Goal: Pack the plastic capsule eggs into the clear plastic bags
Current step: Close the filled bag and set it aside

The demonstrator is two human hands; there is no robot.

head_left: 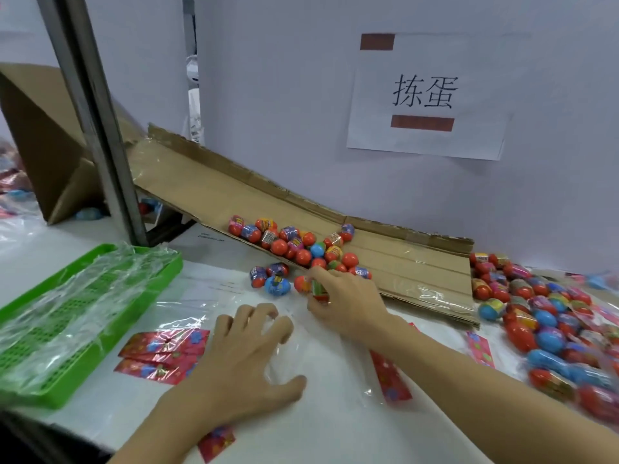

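Dozens of eggs (294, 244) lie loose at the foot of the cardboard ramp (395, 259); more, bagged, sit far right. Right hand (345, 303) pinches one egg (318, 289) at the pile's near edge. Left hand (244, 360), fingers spread, presses flat on the clear bag (321, 349). Eggs look light, hard, slick, likely to roll; grip around the middle. Bag is flimsy; hold its mouth edge.

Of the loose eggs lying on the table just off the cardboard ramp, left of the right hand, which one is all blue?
The blue egg, lowest of that small cluster and nearest the left hand. The two eggs behind it have red ends.
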